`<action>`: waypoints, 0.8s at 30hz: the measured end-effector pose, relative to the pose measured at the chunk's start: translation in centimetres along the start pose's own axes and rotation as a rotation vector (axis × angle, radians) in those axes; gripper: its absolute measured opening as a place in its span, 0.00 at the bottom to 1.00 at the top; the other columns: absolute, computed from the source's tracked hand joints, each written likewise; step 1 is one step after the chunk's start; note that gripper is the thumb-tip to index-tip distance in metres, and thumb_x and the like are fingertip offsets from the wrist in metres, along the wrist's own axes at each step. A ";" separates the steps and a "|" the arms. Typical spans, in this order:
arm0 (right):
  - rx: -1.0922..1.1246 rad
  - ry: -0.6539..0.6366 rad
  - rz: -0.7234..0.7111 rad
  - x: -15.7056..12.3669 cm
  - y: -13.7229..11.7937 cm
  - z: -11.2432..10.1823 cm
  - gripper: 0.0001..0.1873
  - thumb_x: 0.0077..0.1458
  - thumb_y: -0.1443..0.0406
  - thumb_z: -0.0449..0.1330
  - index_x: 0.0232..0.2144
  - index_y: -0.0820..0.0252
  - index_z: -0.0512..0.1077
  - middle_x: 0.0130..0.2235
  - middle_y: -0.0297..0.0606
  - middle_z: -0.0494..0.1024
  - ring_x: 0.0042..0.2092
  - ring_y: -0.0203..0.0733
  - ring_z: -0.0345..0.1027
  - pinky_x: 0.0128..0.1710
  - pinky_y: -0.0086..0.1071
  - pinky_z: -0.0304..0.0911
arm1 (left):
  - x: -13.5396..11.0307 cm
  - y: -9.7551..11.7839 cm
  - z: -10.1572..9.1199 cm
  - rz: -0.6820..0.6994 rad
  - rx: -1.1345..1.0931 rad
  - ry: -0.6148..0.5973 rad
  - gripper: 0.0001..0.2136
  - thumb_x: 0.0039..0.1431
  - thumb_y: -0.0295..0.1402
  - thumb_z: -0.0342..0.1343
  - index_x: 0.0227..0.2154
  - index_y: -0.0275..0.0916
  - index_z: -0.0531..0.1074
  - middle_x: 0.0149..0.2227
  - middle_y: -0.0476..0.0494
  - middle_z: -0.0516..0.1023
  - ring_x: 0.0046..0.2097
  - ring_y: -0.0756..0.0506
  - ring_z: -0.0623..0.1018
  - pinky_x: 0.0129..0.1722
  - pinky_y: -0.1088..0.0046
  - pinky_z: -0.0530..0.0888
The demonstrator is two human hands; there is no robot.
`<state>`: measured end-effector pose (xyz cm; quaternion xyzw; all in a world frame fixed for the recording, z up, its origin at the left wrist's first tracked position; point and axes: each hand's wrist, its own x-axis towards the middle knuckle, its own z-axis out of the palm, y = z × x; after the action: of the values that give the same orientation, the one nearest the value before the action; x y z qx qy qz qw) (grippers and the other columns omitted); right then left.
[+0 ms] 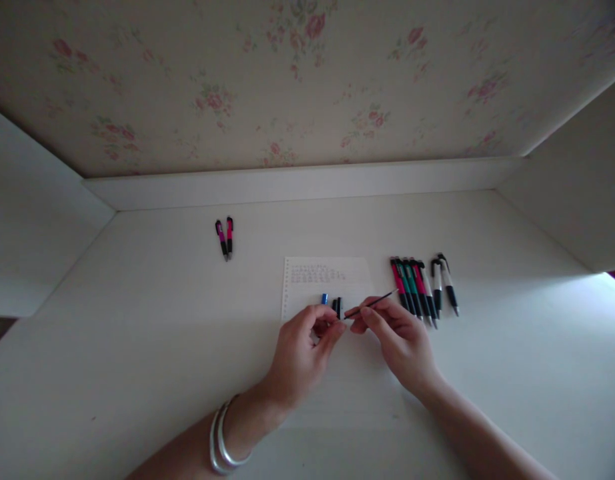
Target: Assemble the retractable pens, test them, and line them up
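My right hand [400,340] pinches a thin dark pen refill [380,300] between thumb and fingers. The refill slants up to the right, and its lower left end reaches the fingertips of my left hand [305,343]. My left thumb and forefinger are closed at that end; anything small between them is too tiny to make out. Just beyond the fingertips, a blue pen part [324,299] and short black pen parts [339,308] lie on a sheet of lined paper [327,267] with handwriting at its top. My left wrist wears silver bangles.
To the right, several pens [410,287] with red, green and white barrels lie side by side, with white pens [445,283] beside them. Two pink and purple pens [229,237] lie at the back left. White panels and a flowered wall [307,100] bound the white desk [162,300].
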<state>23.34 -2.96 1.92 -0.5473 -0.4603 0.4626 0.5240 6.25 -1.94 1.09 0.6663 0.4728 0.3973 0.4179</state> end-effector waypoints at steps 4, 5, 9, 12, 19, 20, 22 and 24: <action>0.069 0.004 0.066 -0.1 0.0 0.2 0.14 0.55 0.54 0.65 0.32 0.60 0.74 0.27 0.39 0.82 0.28 0.40 0.77 0.30 0.33 0.73 | 0.1 -0.1 -0.1 0.009 0.003 0.049 0.03 0.61 0.30 0.61 0.36 0.40 0.73 0.32 0.49 0.79 0.33 0.49 0.78 0.36 0.76 0.74; 0.084 0.005 0.083 -0.1 0.0 0.3 0.15 0.55 0.54 0.65 0.32 0.60 0.75 0.27 0.39 0.82 0.28 0.40 0.77 0.30 0.32 0.73 | 0.2 -0.1 -0.1 0.009 -0.001 0.056 0.03 0.60 0.31 0.61 0.36 0.40 0.73 0.32 0.49 0.79 0.34 0.49 0.78 0.36 0.76 0.74; 0.127 -0.007 0.114 0.0 0.0 0.3 0.15 0.55 0.54 0.66 0.31 0.61 0.75 0.27 0.39 0.82 0.27 0.39 0.76 0.28 0.31 0.73 | 0.2 -0.1 -0.1 0.019 0.005 0.059 0.04 0.60 0.31 0.62 0.37 0.40 0.73 0.33 0.50 0.79 0.34 0.49 0.78 0.37 0.75 0.74; 0.159 -0.009 0.145 0.0 0.2 0.2 0.15 0.55 0.54 0.66 0.30 0.61 0.76 0.27 0.38 0.81 0.26 0.38 0.76 0.28 0.31 0.73 | 0.2 -0.2 0.0 0.024 0.017 0.061 0.05 0.60 0.32 0.63 0.37 0.40 0.73 0.33 0.50 0.79 0.34 0.49 0.77 0.36 0.75 0.73; 0.358 0.009 0.263 0.0 0.0 0.2 0.14 0.51 0.56 0.70 0.30 0.60 0.76 0.31 0.39 0.83 0.26 0.35 0.75 0.28 0.27 0.71 | 0.0 -0.1 -0.2 0.057 0.049 0.072 0.14 0.57 0.38 0.66 0.42 0.40 0.72 0.37 0.47 0.79 0.35 0.48 0.76 0.37 0.74 0.74; 0.392 0.022 0.285 0.0 -0.1 0.2 0.14 0.50 0.56 0.70 0.29 0.60 0.76 0.32 0.39 0.84 0.25 0.35 0.75 0.27 0.27 0.70 | 0.1 -0.1 -0.4 0.088 0.071 0.086 0.13 0.58 0.39 0.65 0.42 0.40 0.72 0.37 0.46 0.78 0.35 0.48 0.75 0.37 0.73 0.73; 0.435 0.057 0.315 0.2 -0.3 0.1 0.14 0.48 0.57 0.72 0.29 0.60 0.76 0.31 0.39 0.84 0.24 0.34 0.74 0.25 0.26 0.69 | 0.5 0.0 -1.0 0.157 0.143 0.133 0.10 0.63 0.38 0.59 0.42 0.39 0.71 0.38 0.44 0.76 0.37 0.47 0.75 0.38 0.71 0.73; 0.447 0.099 0.321 0.5 -0.3 0.0 0.14 0.47 0.58 0.72 0.28 0.60 0.75 0.31 0.39 0.84 0.23 0.33 0.73 0.24 0.24 0.67 | 1.0 -0.1 -1.6 0.218 0.287 0.158 0.06 0.66 0.34 0.55 0.42 0.38 0.70 0.40 0.42 0.76 0.41 0.44 0.75 0.42 0.67 0.73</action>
<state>23.42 -2.50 2.25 -0.5060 -0.2280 0.6024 0.5737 4.97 -0.70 1.66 0.7331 0.4810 0.4196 0.2348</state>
